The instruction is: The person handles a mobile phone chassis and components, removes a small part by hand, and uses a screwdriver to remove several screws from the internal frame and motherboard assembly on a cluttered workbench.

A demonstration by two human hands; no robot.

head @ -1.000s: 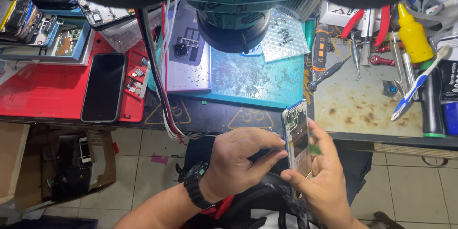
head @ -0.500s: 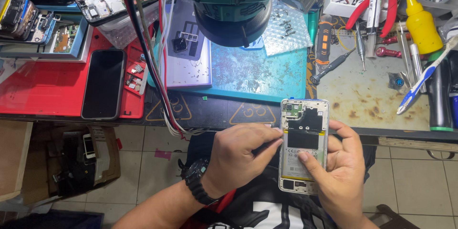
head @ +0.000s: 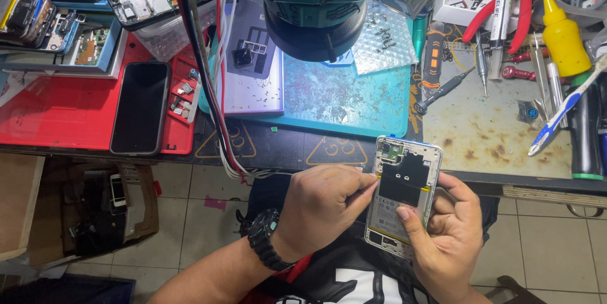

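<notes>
My right hand (head: 452, 241) holds an opened white phone (head: 404, 193) below the bench edge, its back cover off. A black patch and a pale battery show on the phone, and my thumb lies across its lower part. My left hand (head: 322, 206), with a black watch (head: 265, 237) on the wrist, is pinched shut against the phone's left edge near the black patch. Whether something small is between those fingers I cannot tell.
A teal mat (head: 335, 98) lies under the microscope head (head: 316, 25). On the red mat (head: 57, 111) at left rests a black phone (head: 140, 108). Screwdrivers, red pliers (head: 499, 16), a yellow bottle (head: 563, 38) and a toothbrush (head: 563, 111) crowd the stained right side. Cables (head: 215, 108) hang over the bench edge.
The phone has turned from edge-on to lying flat with its open back facing me. My left hand's fingers have closed onto its left edge.
</notes>
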